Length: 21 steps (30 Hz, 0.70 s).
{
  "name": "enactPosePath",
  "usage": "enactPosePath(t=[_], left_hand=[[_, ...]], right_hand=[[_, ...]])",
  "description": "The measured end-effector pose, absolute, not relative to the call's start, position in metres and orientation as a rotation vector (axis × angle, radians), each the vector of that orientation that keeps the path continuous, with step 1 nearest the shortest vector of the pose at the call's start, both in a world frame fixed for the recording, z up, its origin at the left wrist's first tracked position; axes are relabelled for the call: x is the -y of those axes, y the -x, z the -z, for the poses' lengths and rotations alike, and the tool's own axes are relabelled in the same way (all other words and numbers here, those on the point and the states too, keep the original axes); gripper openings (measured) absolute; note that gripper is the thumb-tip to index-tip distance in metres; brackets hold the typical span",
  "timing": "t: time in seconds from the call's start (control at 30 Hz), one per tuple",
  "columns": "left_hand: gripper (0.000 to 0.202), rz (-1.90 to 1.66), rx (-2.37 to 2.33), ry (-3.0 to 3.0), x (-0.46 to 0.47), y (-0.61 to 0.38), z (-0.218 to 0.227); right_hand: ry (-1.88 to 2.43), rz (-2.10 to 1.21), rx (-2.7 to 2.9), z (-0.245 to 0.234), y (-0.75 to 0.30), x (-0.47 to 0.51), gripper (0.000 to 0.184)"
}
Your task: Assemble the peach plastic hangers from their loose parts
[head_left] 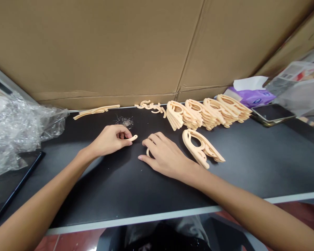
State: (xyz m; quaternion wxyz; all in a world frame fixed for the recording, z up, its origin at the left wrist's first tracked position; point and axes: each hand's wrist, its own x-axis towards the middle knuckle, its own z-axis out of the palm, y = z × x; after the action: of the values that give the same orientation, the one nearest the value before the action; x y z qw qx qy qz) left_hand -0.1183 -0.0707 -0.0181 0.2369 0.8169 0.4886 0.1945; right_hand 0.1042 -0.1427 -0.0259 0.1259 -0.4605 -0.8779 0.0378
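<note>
The left hand (pixel 108 140) pinches a small peach plastic piece (pixel 133 138) by one end over the black table (pixel 94 195), a likely light, stiff part best held at its edges, while the right hand (pixel 166 156) rests open against a small curved piece (pixel 148 152).

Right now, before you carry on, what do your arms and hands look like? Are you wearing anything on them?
My left hand and right hand are bare, with no gloves, and I can see no rings. Neither wrist shows a watch or band. My left forearm and right forearm have no sleeves in view.
</note>
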Motion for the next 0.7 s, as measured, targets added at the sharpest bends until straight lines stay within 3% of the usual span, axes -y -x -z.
enactPosePath(t=[0.37, 0.53, 0.7], left_hand=[[0.018, -0.545, -1.312, -2.249, 0.077, 0.114, 0.018], [0.026, -0.526, -1.304, -2.321, 0.078, 0.112, 0.022], [0.024, -0.472, -1.285, -2.491, 0.084, 0.107, 0.022]], right_hand=[[1.201, -0.463, 2.564, 0.014, -0.122, 0.139, 0.031], [1.182, -0.264, 2.649, 0.016, -0.120, 0.141, 0.025], [1.149, -0.019, 2.693, 0.022, -0.118, 0.140, 0.037]])
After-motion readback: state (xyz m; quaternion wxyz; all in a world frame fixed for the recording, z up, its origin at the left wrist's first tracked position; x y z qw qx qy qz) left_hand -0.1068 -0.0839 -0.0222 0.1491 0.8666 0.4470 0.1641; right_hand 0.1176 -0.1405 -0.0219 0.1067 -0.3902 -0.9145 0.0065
